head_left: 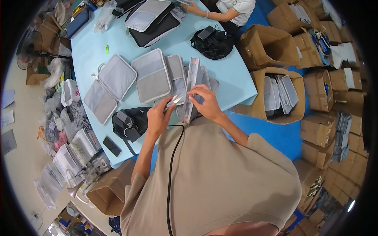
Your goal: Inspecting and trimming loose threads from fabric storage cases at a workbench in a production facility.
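Note:
My left hand is closed around small thread snips, their pale pointed blades against the edge of a grey zip case. That grey zip case stands on edge in front of my chest, its narrow zipped side turned up. My right hand pinches it from the right, fingertips near the blades. Just beyond lie several flat grey cases, one whole grey case on the left and a partly covered grey case beside it. An opened grey case is spread out farther left.
On the blue table lie a phone, black headgear with devices, a black pouch and stacked cases. A co-worker's arm reaches in at the far side. A cardboard box with cases stands right.

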{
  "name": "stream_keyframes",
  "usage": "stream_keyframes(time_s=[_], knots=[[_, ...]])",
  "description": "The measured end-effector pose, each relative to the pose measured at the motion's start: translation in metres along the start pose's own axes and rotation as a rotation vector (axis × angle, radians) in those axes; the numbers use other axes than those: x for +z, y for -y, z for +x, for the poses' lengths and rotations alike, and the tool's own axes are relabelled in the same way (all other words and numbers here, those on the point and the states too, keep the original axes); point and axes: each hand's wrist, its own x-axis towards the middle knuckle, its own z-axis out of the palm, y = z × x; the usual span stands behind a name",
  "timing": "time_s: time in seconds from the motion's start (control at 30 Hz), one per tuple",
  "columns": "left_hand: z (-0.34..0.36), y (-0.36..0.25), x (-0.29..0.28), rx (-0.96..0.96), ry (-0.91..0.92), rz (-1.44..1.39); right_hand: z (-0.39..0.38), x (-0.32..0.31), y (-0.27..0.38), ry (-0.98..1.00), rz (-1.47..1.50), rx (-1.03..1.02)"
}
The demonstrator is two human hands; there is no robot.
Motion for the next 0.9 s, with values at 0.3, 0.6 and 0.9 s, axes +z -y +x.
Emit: stream_keyframes(time_s=[0.3, 0.6, 0.9], knots=[[0.021, 0.000, -0.001, 0.267, 0.096, 0.251, 0.000, 0.000, -0.008, -0.005, 0.101, 0.079], [0.028, 0.000, -0.002, 0.316, 0.138, 0.319, 0.005, -0.002, -0.008, 0.027, -0.053, -0.016], [0.025, 0.001, -0.001, 0.342, 0.163, 0.343, 0.006, -0.001, -0.008, 0.027, -0.060, -0.002]])
